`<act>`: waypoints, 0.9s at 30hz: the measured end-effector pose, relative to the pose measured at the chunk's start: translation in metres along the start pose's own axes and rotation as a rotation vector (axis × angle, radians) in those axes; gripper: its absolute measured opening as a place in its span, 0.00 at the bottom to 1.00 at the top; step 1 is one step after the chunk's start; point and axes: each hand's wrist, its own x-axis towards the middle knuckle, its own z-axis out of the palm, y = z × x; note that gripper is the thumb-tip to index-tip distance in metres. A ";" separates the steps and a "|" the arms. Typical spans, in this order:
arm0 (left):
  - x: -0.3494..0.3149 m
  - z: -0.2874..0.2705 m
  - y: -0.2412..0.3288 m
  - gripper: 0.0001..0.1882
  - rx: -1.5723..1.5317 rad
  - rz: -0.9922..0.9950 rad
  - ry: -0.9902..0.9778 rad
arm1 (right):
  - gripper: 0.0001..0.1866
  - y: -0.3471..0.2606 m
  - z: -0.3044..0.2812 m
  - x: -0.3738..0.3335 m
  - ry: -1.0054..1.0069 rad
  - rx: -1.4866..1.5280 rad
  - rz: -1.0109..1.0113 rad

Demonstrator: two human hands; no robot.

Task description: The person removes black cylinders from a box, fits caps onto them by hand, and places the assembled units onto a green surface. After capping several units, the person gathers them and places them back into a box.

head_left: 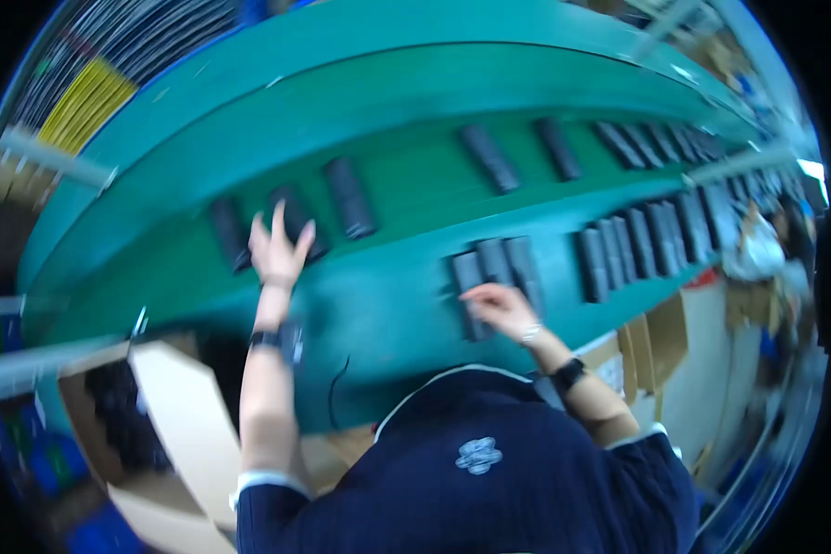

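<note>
My left hand [279,257] reaches over the green surface with its fingers spread. It is nearest to a dark oblong pouch-like piece [295,218], and whether it touches it cannot be made out. A similar dark piece [230,231] lies to its left and another [350,198] to its right. My right hand [499,307] is bent with its fingers drawn together. It sits over the leftmost of three dark pieces [495,262] side by side on the near ledge. Motion blur hides what, if anything, is between those fingers.
More dark pieces [489,159] lie along the green belt, and a tight row [642,242] stands on the ledge to the right. An open cardboard box [180,415] with dark contents is at lower left. Metal posts [60,162] flank the belt. Another person's hand [753,226] shows far right.
</note>
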 end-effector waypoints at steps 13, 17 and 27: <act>-0.002 0.025 -0.024 0.30 -0.050 0.024 -0.289 | 0.35 -0.063 0.111 0.185 -0.127 -0.995 -0.236; -0.015 0.013 -0.025 0.40 0.083 0.080 -0.189 | 0.31 -0.084 0.117 0.191 -0.125 -1.030 -0.310; -0.107 0.066 0.174 0.29 -0.678 -0.172 -0.428 | 0.11 -0.044 -0.078 0.098 0.230 -0.318 -0.316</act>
